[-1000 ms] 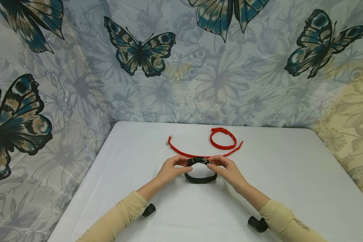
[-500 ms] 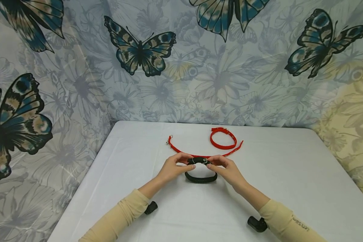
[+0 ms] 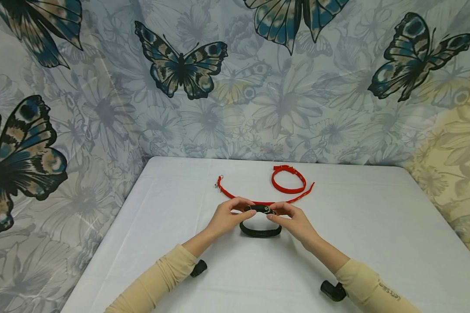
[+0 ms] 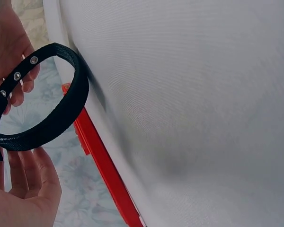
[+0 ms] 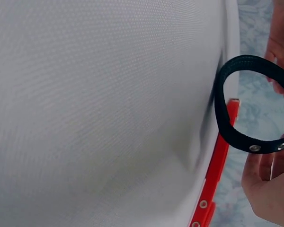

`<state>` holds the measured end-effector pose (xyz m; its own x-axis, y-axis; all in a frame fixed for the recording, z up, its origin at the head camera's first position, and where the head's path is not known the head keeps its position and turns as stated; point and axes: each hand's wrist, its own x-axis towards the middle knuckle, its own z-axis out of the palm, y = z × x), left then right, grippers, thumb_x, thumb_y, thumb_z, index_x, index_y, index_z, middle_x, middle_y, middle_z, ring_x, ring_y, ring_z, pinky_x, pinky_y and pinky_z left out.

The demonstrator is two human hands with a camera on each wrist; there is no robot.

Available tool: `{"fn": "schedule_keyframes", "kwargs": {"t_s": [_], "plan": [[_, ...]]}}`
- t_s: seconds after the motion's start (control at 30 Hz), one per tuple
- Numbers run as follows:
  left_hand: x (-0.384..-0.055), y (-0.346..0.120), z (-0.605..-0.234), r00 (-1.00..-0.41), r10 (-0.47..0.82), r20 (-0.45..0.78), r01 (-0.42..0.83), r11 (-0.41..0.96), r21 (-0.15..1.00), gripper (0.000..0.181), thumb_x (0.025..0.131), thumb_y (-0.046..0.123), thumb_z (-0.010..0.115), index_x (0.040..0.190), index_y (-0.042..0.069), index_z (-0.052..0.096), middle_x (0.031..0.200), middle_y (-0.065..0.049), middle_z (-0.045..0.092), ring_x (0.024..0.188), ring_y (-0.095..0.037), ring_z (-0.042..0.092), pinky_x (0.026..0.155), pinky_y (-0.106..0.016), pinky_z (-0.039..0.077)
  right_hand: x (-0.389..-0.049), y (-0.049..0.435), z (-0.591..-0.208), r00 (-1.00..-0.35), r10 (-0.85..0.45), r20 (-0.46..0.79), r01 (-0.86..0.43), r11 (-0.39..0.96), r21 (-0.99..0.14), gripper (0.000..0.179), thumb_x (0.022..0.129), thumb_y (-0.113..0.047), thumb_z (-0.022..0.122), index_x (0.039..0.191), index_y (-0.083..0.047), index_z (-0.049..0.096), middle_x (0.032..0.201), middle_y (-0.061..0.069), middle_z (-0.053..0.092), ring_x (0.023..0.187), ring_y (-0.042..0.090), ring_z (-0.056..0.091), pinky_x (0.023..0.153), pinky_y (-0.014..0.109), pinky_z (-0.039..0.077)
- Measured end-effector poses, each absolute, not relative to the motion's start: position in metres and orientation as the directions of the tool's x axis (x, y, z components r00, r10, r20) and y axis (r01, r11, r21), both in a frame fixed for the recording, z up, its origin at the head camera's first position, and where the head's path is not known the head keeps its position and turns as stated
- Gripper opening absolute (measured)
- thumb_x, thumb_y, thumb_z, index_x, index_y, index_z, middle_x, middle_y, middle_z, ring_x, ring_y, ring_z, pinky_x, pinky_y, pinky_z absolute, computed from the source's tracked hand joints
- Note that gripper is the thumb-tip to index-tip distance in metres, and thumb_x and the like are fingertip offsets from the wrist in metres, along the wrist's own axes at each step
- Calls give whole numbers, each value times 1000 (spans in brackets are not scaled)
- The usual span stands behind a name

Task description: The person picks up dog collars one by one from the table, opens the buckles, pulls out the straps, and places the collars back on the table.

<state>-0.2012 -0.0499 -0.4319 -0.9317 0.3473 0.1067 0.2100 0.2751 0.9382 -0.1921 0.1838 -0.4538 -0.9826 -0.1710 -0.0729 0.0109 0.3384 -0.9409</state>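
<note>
A black pet collar (image 3: 260,233) with metal eyelets is bent into a loop, its lower curve close over the white table in the head view. My left hand (image 3: 228,216) pinches the top of the loop from the left between thumb and fingers. From the right, my right hand (image 3: 294,220) pinches the same upper section, where a bit of metal shows. In the left wrist view the collar (image 4: 79,94) has several eyelets along the strap by the right hand. Fingers hide part of the joined section. The right wrist view shows the collar (image 5: 222,97) cut off at the frame's edge.
Behind the hands a red collar (image 3: 229,194) lies stretched out, a metal buckle end at its left. Another red collar (image 3: 274,181), closed into a ring, lies farther back. The white table (image 3: 360,208) meets a butterfly-patterned cloth (image 3: 290,108) at its far edge.
My left hand has slid slightly right, toward the right hand, along the top of the black collar. That top section has shifted a little right. The red collars stay put.
</note>
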Motion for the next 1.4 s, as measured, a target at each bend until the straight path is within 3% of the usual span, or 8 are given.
{"fn": "schedule_keyframes", "kwargs": {"t_s": [0.47,1.07,1.4], "plan": [[-207,-51,-448,-917,379,123,232,258,938,25,86,35,75,107,23,72,102,7,68,94,-13,61,76,-32,53,-194,176,-443,-963,-265,45,-134,328,-935,34,88,-31,74,116,-13,67,114,2,67,107,21,59,95,41,47],[-206,-50,-451,-894,408,186,303,244,921,24,88,31,74,108,20,72,101,7,69,91,-10,62,82,-29,53,-190,171,-446,-959,-274,72,-165,334,-928,27,89,-31,73,110,-15,68,108,1,67,100,22,58,88,37,50],[-205,-48,-453,-906,388,168,276,241,930,24,87,21,75,109,14,72,102,0,69,95,-19,63,83,-31,53,-189,171,-446,-960,-271,62,-148,307,-940,27,90,-31,72,111,-14,67,106,3,66,97,21,58,86,32,49]]}}
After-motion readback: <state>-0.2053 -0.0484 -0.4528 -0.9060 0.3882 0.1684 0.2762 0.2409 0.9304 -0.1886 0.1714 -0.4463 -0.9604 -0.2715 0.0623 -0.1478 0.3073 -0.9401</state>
